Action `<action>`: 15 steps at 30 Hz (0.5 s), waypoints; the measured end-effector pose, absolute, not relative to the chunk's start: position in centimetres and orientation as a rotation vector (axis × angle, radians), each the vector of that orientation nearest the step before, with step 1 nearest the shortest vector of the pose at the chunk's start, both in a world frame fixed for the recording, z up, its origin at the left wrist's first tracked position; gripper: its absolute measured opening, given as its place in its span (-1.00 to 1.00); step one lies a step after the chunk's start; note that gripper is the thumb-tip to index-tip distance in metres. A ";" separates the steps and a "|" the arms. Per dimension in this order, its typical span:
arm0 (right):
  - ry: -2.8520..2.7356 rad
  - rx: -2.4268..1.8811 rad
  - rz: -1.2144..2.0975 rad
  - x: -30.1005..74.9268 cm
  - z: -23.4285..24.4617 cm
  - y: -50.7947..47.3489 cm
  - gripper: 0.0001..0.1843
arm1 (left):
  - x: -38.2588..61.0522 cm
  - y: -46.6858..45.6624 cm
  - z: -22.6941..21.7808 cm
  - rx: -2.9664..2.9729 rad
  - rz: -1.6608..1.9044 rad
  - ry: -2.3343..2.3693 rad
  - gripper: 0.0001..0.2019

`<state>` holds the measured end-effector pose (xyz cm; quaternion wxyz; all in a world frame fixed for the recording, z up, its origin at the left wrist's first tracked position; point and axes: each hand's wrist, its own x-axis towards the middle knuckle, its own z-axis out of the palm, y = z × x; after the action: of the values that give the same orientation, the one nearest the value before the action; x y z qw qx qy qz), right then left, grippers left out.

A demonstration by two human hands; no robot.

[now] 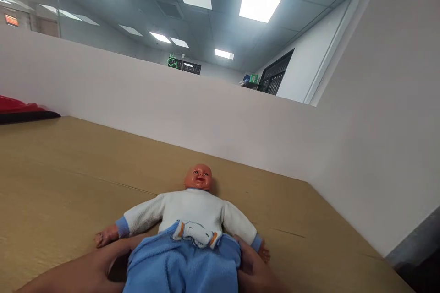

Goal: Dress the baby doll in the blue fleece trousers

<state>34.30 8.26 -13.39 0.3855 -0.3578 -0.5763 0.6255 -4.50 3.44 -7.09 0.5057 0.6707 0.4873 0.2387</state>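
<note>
A doll (192, 213) lies on its back on a brown table (62, 178), close to the near edge. Its head points away towards a white partition (144, 100) and its arms are spread to both sides. It wears a white jumper (192, 208) and blue trousers (182, 265), whose waistband bears a small white patch with orange marks.

The left hand (99, 261) comes in from the lower left. Its thumb lies along the top and its fingers are curled at the side of the trousers, gripping the cloth at the doll's hip. The doll's bare hand sticks out of a blue cuff just above this wrist.

The right hand (254, 270) presses against the other hip, touching the trousers. Its fingertips are hidden by the cloth and the picture's lower edge, so I cannot tell whether they are clenched or loose. The doll's other cuff rests just beside it.

The partition runs across the back of the table and meets a second white wall (378, 146) on the right, boxing in the doll's corner. A red and black thing (20, 110) lies well apart at the far left. Lit ceiling panels (259, 4) and a dark door (275, 73) show above the partition.
</note>
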 end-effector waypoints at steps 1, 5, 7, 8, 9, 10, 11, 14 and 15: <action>-1.420 -0.934 1.577 34.2 -14.0 8.4 -0.21 | -4.1 3.4 -7.1 1.558 0.585 1.137 -0.11; -1.171 -1.129 1.502 33.5 -15.4 8.5 -0.18 | -3.4 3.2 -7.9 1.464 0.681 1.127 -0.12; -1.167 -1.129 1.530 33.1 -14.9 8.2 -0.26 | -3.4 3.0 -8.7 1.474 0.728 1.213 -0.19; -1.232 -1.098 1.561 33.0 -14.4 8.1 -0.29 | -3.5 2.8 -8.9 1.486 0.746 1.257 -0.23; -1.337 -1.049 1.606 33.1 -13.7 7.9 -0.31 | -3.5 2.7 -9.0 1.508 0.752 1.289 -0.27; -1.458 -0.985 1.649 33.3 -12.9 7.9 -0.33 | -3.5 2.5 -9.0 1.543 0.737 1.302 -0.29; -1.569 -0.927 1.675 33.7 -12.0 7.8 -0.32 | -3.5 2.4 -8.7 1.597 0.711 1.295 -0.30; -1.839 -0.905 1.588 35.1 -10.0 7.6 -0.18 | -3.4 2.2 -7.5 1.828 0.619 1.232 -0.25; -1.915 -0.944 1.528 35.4 -9.7 7.5 -0.12 | -3.3 2.2 -7.2 1.898 0.603 1.217 -0.22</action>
<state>35.40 7.55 -9.67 0.2551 -0.3478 -0.7052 0.5627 -3.34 2.18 -7.23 0.3929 0.7479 0.4793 0.2377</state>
